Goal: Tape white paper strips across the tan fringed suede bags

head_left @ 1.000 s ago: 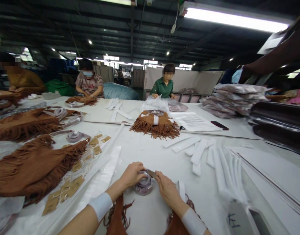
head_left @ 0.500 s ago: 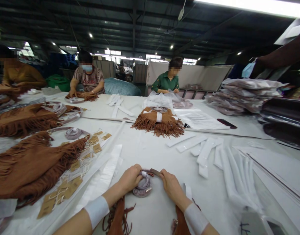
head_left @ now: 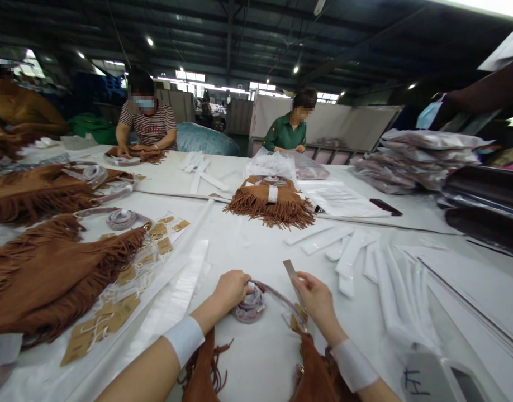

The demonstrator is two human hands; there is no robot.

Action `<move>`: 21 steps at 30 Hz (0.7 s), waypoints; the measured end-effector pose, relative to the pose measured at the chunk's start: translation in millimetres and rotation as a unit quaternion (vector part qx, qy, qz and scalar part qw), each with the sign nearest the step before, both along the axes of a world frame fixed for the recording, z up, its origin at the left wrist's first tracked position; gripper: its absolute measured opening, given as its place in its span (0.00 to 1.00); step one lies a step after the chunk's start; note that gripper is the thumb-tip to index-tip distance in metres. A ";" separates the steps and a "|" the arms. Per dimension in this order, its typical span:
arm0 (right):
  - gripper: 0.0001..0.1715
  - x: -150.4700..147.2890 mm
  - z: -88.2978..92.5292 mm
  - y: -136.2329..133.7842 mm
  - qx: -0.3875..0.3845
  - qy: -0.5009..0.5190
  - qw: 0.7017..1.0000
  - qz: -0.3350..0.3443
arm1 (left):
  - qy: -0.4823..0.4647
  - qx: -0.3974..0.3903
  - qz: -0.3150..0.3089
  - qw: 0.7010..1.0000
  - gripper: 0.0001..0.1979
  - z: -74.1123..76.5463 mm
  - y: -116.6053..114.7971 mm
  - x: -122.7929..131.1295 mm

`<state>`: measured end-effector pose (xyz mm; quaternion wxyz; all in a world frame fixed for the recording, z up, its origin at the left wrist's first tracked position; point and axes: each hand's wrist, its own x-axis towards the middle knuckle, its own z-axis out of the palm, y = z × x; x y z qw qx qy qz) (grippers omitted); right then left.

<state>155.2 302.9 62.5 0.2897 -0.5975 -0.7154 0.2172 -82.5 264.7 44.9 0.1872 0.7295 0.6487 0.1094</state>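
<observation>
Flat grey strip (head_left: 290, 272) in the right hand (head_left: 317, 301), over the surface (head_left: 240, 240), to the right of a coiled strap (head_left: 248, 308). Now swung up and clear of the coil; in the earlier view, aimed crosswise toward the left hand (head_left: 232, 290). Newly in sight below the right fingers: a card tag (head_left: 299, 322), beside a long bare curve of handle (head_left: 281, 297).

Points with the free end away from the body, leaning a little left; long axis on a steep slant up from the right fingertips. Looks thin, narrow and dull, with straight edges and a square end.

Right grip: closed to a pinch on the strip's lower end. Left grip: closed, thumb against fingers, on the handle at the top of the coil.

Below, between the forearms, parts of a brown bag (head_left: 201, 371) with loose fringe, cut off by the bottom edge. To the left, a larger fringed bag (head_left: 51, 279) near more card tags (head_left: 101, 326). Farther out, a folded bag (head_left: 256, 198), white strips (head_left: 352, 257) to the right, and three co-workers at the far side.
</observation>
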 end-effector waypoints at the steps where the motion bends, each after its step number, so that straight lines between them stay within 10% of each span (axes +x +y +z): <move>1: 0.25 5.1 6.6 0.9 -0.025 0.028 0.999 -0.022 | 0.007 -0.002 0.000 1.000 0.12 0.3 1.8 0.6; 10: 0.21 -25.2 42.1 -31.1 -0.307 0.215 0.927 0.026 | 0.026 -0.007 0.002 1.000 0.14 4.4 3.2 1.9; 21: 0.09 -62.4 60.9 -30.9 -0.406 0.202 0.888 0.074 | 0.015 -0.006 -0.063 0.998 0.13 7.8 4.4 -8.9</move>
